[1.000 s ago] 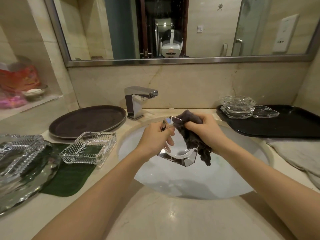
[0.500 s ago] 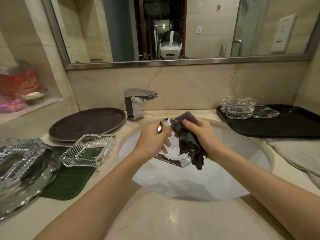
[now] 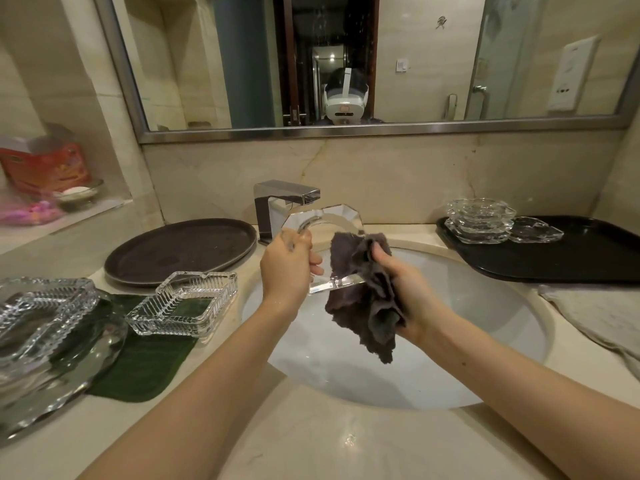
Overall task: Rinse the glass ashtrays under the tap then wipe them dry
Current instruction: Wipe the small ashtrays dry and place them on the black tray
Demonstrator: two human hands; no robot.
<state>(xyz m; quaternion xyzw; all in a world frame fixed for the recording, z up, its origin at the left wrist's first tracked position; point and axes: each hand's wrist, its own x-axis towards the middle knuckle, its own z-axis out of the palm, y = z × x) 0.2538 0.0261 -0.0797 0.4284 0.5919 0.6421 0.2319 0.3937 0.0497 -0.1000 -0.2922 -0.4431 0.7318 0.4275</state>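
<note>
Judging by the desk [image 3: 311, 441], ribbed ashtrays [image 3: 183, 303] at left look unwashed and the stack [image 3: 479, 220] on the black tray [image 3: 571, 258] finished. Over the basin [image 3: 485, 341], left hand [image 3: 287, 268] fingers grip a faceted ashtray [image 3: 332, 220] upright; right hand [image 3: 412, 292] clutches the cloth [image 3: 363, 299] against it, mid-wipe.

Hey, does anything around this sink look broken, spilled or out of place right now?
Nothing stands out. The left hand holds an intact glass ashtray over the basin, the right hand grips the dark cloth, and the other ashtrays sit level.
</note>
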